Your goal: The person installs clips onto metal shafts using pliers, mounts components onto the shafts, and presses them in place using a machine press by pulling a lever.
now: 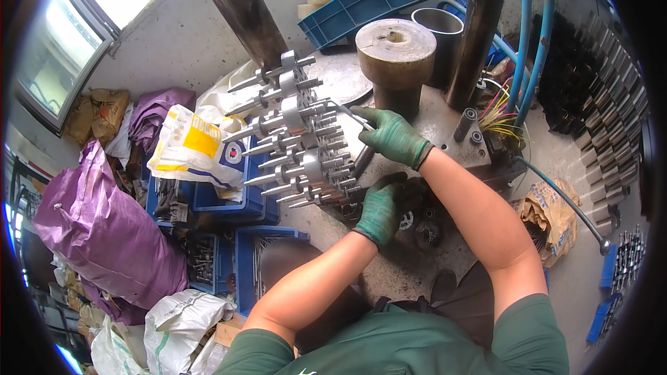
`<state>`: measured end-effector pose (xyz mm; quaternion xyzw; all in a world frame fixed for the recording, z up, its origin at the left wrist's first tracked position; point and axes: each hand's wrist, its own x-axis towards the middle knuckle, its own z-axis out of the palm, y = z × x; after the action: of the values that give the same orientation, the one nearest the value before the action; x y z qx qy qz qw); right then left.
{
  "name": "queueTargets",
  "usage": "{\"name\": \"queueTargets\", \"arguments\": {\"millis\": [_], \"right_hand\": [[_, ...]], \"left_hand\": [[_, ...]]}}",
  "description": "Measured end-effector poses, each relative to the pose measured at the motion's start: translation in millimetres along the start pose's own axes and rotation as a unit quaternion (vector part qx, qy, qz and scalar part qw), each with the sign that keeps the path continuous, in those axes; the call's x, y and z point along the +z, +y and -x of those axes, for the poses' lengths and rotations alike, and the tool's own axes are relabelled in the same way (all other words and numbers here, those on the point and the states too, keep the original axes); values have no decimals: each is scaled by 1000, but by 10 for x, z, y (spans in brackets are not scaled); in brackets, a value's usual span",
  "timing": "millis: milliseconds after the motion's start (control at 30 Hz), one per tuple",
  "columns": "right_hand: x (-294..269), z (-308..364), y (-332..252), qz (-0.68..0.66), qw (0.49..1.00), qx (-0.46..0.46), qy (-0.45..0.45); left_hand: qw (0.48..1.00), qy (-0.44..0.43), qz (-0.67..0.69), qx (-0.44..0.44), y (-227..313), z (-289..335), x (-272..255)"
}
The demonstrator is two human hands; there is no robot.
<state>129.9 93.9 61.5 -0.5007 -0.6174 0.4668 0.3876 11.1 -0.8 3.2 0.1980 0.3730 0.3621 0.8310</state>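
1. At 10 o'clock from your right hand [396,137], the thin metal rod [352,115] juts out toward the stacked shafts [299,117]. Your right fingers are closed on it near its lower end.
2. Steady that rod with a light, firm pinch; the exposed length would probably wobble if the grip slackened.
3. The stacked shafts stand at 9 o'clock from that hand, their narrow ends sticking out both ways. Mind those ends: 1 careless knock could tip several.
4. Your left hand [384,210] is low, at 6 o'clock from the right. I cannot tell whether its fingers hold anything; the dark fingertips blend into the dark parts behind.
5. Near it, at 4 o'clock, sits a dark round part [429,232]. Feel for a sure hold before lifting anything there, since gloves may dull the touch.
6. At 12 o'clock from your right hand stands the thick metal post [396,45], and at 3 o'clock the loose coloured wires [501,117]. Swing your right arm clear of both.
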Motion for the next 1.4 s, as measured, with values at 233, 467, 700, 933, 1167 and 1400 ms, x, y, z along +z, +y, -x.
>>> {"name": "queueTargets", "arguments": {"millis": [233,467,700,933,1167,1400], "right_hand": [[13,112,-204,-165,975,101,-106],[146,156,-391,169,984,9,49],[-125,773,-420,-155,985,52,49],[-408,1668,-292,-99,984,87,122],[-467,1945,117,-27,987,41,151],[-464,1986,169,176,970,-23,163]], "left_hand": [[1000,3,-18,19,-12,-31,-71],[992,-112,-25,53,-113,-190,-352],[982,-148,114,15,-183,-332,-418],[995,-54,-71,54,27,-17,-156],[995,-21,-90,49,100,17,-124],[998,-18,-30,43,113,58,-24]]}}
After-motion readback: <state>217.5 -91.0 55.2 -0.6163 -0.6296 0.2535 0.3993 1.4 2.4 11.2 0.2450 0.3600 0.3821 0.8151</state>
